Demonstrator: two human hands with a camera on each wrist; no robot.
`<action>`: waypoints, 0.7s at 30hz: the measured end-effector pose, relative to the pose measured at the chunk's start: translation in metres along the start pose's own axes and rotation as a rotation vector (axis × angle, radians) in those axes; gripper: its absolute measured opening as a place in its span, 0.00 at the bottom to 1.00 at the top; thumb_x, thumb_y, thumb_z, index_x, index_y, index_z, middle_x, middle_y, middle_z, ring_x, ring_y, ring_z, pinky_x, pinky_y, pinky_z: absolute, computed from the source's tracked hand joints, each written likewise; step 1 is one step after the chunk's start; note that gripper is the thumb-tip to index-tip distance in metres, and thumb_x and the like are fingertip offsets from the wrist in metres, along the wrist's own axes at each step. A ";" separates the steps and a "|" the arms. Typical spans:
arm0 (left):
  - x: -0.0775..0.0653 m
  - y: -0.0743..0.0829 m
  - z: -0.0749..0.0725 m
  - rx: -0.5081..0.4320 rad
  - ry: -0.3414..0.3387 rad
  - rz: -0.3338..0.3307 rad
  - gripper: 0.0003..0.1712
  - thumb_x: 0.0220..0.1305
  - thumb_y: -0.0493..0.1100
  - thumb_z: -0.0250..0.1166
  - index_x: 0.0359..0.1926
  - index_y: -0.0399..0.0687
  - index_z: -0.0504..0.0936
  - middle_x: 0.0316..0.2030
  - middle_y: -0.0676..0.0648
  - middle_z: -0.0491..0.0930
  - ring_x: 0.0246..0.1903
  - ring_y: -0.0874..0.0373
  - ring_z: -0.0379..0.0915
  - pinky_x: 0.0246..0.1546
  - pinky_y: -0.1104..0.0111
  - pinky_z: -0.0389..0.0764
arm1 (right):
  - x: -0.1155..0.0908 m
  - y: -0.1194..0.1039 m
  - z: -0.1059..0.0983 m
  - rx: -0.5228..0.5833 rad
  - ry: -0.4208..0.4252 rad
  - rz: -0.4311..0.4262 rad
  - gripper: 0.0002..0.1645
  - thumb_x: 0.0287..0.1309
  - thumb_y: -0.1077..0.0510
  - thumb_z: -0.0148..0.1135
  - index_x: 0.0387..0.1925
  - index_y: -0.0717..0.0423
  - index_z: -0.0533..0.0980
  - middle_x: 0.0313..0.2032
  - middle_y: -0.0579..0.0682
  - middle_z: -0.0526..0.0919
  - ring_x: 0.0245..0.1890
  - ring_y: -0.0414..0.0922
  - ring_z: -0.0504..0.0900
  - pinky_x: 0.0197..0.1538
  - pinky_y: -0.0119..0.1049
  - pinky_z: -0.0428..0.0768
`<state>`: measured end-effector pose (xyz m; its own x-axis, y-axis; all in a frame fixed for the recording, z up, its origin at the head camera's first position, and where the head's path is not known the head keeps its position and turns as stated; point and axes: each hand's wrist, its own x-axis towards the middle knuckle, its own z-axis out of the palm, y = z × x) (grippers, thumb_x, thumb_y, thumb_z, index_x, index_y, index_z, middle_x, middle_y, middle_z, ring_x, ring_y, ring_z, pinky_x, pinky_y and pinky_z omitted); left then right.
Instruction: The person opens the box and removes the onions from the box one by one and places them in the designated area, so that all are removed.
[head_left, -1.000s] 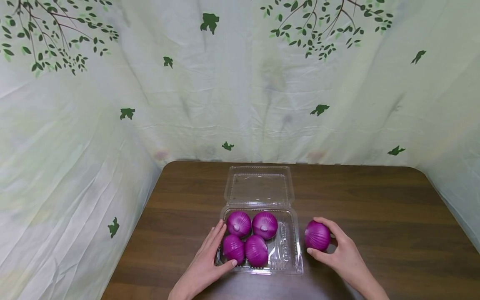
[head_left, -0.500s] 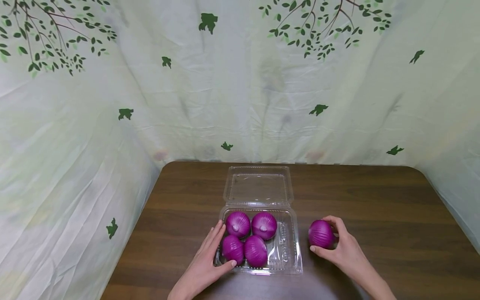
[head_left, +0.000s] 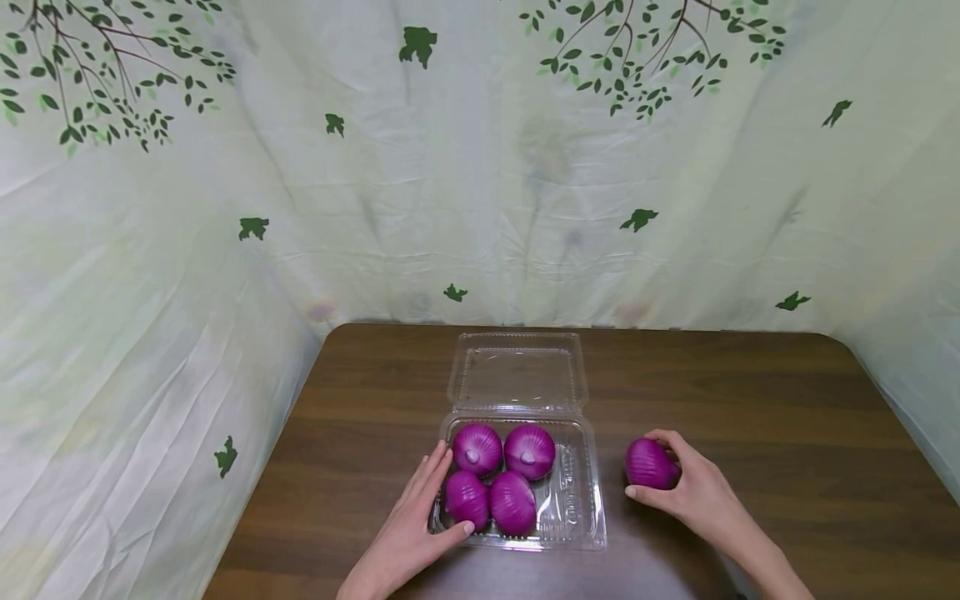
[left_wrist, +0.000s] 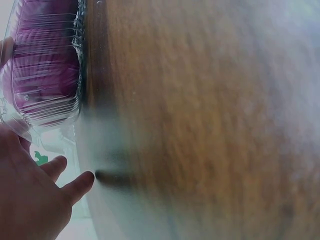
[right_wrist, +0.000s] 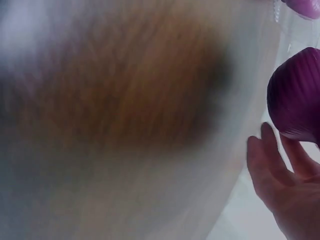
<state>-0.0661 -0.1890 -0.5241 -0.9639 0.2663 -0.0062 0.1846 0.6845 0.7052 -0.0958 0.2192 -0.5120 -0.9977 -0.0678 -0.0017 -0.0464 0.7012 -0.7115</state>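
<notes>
My right hand (head_left: pixel 697 492) holds a red onion (head_left: pixel 651 464) between thumb and fingers, to the right of a clear plastic clamshell container (head_left: pixel 570 517). In the right wrist view the onion (right_wrist: pixel 297 95) stands clear above the blurred tabletop, with the fingers (right_wrist: pixel 272 165) beside it. Several more red onions (head_left: pixel 513 503) fill the left part of the container in two rows. My left hand (head_left: pixel 408 525) rests at the container's left side, fingers along the rim and thumb at the near corner. In the left wrist view two straight fingers (left_wrist: pixel 77 187) extend apart from the ribbed container wall (left_wrist: pixel 50 112).
The container's hinged lid (head_left: pixel 517 375) lies folded back on the far side. Everything stands on a dark brown wooden table (head_left: pixel 750 408) with rounded far corners. A pale cloth curtain (head_left: pixel 495 183) with leaf prints hangs behind and at the sides.
My right hand has moved a little to the right with the onion, away from the container, and the onion has turned slightly. The left hand and the container have stayed in place.
</notes>
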 end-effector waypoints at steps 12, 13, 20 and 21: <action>-0.001 0.001 -0.002 -0.024 -0.037 -0.043 0.57 0.53 0.71 0.67 0.78 0.68 0.48 0.75 0.69 0.38 0.75 0.50 0.33 0.65 0.36 0.50 | 0.013 0.007 -0.004 -0.073 -0.005 -0.066 0.48 0.40 0.34 0.77 0.62 0.46 0.71 0.51 0.51 0.75 0.43 0.50 0.80 0.38 0.44 0.80; -0.001 0.001 -0.002 -0.025 -0.038 -0.042 0.57 0.53 0.71 0.67 0.78 0.68 0.48 0.75 0.69 0.38 0.75 0.50 0.33 0.65 0.36 0.50 | 0.013 0.008 -0.003 -0.080 -0.008 -0.070 0.49 0.40 0.34 0.78 0.63 0.46 0.71 0.50 0.51 0.75 0.42 0.50 0.80 0.38 0.44 0.80; -0.001 0.002 -0.002 -0.031 -0.041 -0.046 0.57 0.54 0.71 0.67 0.78 0.69 0.47 0.75 0.69 0.38 0.75 0.49 0.33 0.65 0.35 0.50 | 0.019 0.012 -0.003 -0.081 -0.019 -0.055 0.57 0.34 0.38 0.82 0.64 0.54 0.67 0.54 0.59 0.77 0.49 0.57 0.79 0.45 0.54 0.80; -0.001 0.002 -0.003 -0.033 -0.044 -0.048 0.57 0.53 0.71 0.67 0.78 0.70 0.47 0.75 0.70 0.38 0.75 0.50 0.33 0.65 0.36 0.50 | 0.020 0.012 -0.003 -0.073 -0.027 -0.043 0.56 0.34 0.39 0.82 0.63 0.55 0.67 0.54 0.60 0.77 0.49 0.57 0.79 0.45 0.54 0.80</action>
<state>-0.0655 -0.1896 -0.5209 -0.9620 0.2637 -0.0711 0.1311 0.6743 0.7267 -0.1163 0.2285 -0.5188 -0.9930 -0.1175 0.0085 -0.0940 0.7471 -0.6580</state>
